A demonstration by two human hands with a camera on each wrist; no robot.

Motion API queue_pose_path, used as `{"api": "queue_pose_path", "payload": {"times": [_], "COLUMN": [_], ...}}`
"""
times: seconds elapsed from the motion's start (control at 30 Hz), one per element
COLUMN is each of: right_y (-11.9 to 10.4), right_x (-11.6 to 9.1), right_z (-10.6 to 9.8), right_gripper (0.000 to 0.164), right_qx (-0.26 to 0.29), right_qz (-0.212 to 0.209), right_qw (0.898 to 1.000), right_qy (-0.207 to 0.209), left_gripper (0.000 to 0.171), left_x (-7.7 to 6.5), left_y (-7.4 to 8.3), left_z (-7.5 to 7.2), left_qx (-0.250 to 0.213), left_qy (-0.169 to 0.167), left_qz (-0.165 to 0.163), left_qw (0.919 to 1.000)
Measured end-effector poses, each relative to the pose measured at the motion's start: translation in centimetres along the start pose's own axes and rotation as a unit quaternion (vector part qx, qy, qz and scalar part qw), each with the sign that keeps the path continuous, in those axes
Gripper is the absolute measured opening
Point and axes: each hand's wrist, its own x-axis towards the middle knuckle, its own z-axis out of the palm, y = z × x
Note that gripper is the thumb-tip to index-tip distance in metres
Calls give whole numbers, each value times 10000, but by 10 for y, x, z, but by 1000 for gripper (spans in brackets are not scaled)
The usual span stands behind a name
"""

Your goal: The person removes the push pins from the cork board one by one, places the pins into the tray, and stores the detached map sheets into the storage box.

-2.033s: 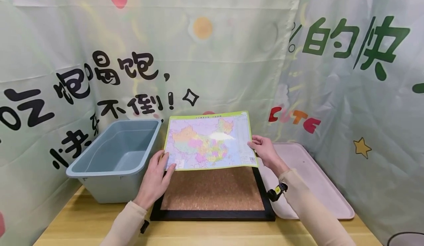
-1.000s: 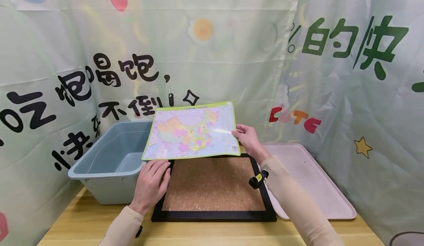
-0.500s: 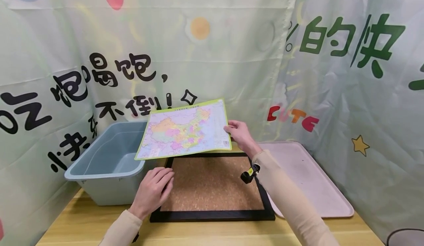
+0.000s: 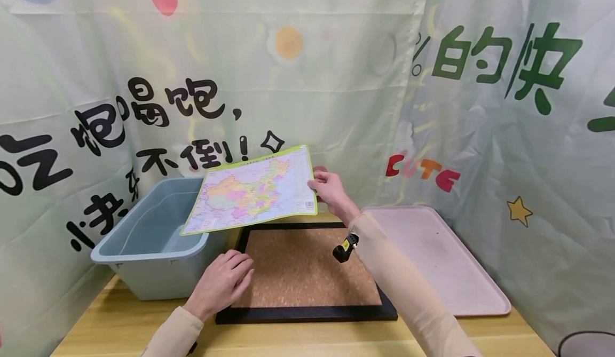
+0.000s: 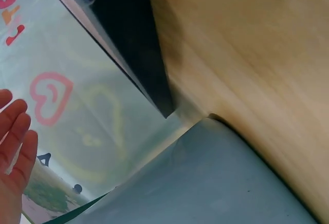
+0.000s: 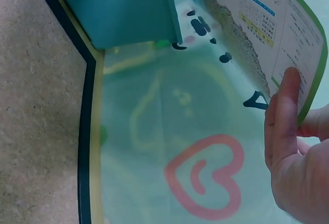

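Observation:
A map sheet (image 4: pixel 250 191) with a green border hangs tilted in the air, pinched at its right edge by my right hand (image 4: pixel 331 189). Its left corner overlaps the rim of a blue-grey bin (image 4: pixel 158 250). In the right wrist view the thumb and fingers (image 6: pixel 288 111) grip the edge of the map's printed underside (image 6: pixel 277 29). My left hand (image 4: pixel 223 282) holds nothing, its fingers loosely bent over the left side of a black-framed cork board (image 4: pixel 307 271). The left wrist view shows those fingers (image 5: pixel 18 142) apart from any object.
A pale pink tray (image 4: pixel 442 261) lies right of the cork board, partly behind my right forearm. The bin stands on the left of the wooden table (image 4: pixel 120 325). A printed fabric backdrop (image 4: pixel 336 79) rises behind and at both sides.
The map has moved left toward the bin, with its left side swinging lower. My left hand has let go of it and drawn back to the frame's left side; my right hand has moved left.

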Motion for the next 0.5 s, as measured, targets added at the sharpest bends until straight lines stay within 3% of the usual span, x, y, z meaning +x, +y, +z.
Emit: {"api": "queue_pose_path", "payload": {"times": [0.33, 0.5], "right_y": [-2, -3], "right_x": [4, 6], "right_z": [18, 24], "right_gripper": [31, 31], "right_qx": [231, 250], "right_qz": [45, -24], "right_qw": [9995, 9989], "right_qy": [-213, -387], "left_gripper": [9, 21], "left_x": [-8, -11], "left_y": [3, 7], "left_z": [4, 5], "left_qx": [-50, -52], "left_qy": [-109, -452], "left_qz": [122, -118], "left_qw": [9999, 9989]}}
